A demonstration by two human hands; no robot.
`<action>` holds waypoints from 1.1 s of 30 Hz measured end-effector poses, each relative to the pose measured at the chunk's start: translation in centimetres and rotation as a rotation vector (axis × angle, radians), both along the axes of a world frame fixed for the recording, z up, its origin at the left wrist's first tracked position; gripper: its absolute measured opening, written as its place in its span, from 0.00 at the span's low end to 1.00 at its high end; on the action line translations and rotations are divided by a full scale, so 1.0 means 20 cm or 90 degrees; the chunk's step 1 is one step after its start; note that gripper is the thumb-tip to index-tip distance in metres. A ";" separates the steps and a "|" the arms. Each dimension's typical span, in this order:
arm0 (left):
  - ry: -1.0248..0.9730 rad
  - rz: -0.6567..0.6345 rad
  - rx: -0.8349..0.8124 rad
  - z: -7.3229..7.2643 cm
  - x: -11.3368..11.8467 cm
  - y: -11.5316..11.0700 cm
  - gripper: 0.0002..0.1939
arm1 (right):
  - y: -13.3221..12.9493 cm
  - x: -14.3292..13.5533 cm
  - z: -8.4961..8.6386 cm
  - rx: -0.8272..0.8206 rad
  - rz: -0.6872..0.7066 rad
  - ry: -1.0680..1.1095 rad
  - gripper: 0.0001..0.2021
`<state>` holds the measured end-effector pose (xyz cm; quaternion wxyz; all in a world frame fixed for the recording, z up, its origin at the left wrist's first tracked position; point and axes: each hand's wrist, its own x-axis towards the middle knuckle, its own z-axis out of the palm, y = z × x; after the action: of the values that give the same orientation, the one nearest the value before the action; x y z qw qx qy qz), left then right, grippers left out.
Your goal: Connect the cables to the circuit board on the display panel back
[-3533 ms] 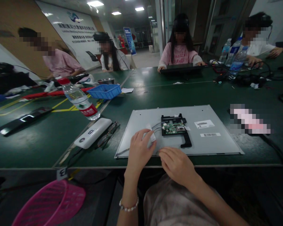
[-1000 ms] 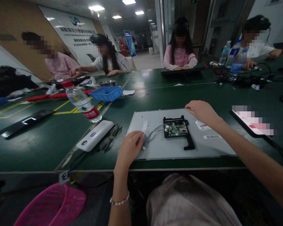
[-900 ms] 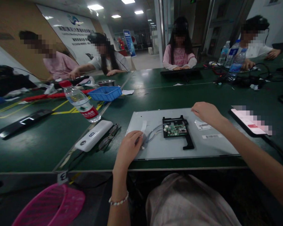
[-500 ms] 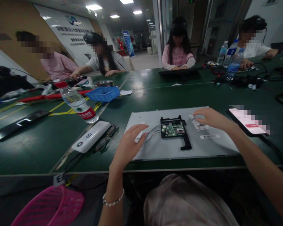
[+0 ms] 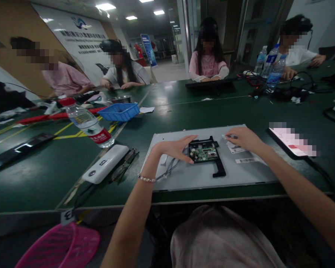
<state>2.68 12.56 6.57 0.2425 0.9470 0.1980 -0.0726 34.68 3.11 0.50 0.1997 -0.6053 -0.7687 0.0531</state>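
Note:
A flat grey display panel (image 5: 178,178) lies on the table in front of me. On its middle sits a black plastic bracket (image 5: 220,168) around a green circuit board (image 5: 202,153). My left hand (image 5: 173,149) is open at the bracket's left edge, thumb and fingers apart; whether it touches is unclear. Grey cables (image 5: 169,169) run from the board's left side beneath that hand. My right hand (image 5: 245,138) has its fingers curled together over a white label (image 5: 236,149) on the panel's right part. What those fingertips hold, if anything, is too small to make out.
Left of the panel are a white power bank (image 5: 106,163), eyeglasses (image 5: 124,165), a water bottle (image 5: 91,126) and a blue tray (image 5: 120,112). A lit phone (image 5: 289,143) lies at right. Below the table edge is a pink basket (image 5: 61,247). Several people sit around the table.
My left hand has moved right, from the cables to the bracket's left edge, its fingers now pointing right. My right hand stays near the label, its fingers more curled.

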 end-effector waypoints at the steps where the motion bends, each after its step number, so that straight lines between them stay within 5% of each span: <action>1: 0.006 0.008 -0.005 -0.03 -0.01 0.01 0.57 | 0.00 -0.01 0.00 0.005 -0.005 -0.002 0.14; 9: -0.024 0.037 0.002 -0.10 -0.07 0.03 0.58 | 0.00 -0.03 -0.01 0.017 -0.020 -0.013 0.13; 20: -0.030 0.029 0.005 -0.04 -0.04 -0.02 0.62 | 0.00 -0.07 -0.03 0.085 -0.054 0.018 0.10; 27: -0.037 0.035 0.010 -0.06 -0.04 -0.02 0.60 | -0.02 -0.20 0.12 0.096 -0.007 0.056 0.08; 33: -0.057 0.025 0.010 -0.07 -0.04 -0.01 0.60 | 0.11 -0.41 0.22 0.101 0.084 0.047 0.12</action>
<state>1.85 12.30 5.18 0.2453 0.9470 0.2062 -0.0236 26.42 5.40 4.82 0.2712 -0.5333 -0.8008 0.0272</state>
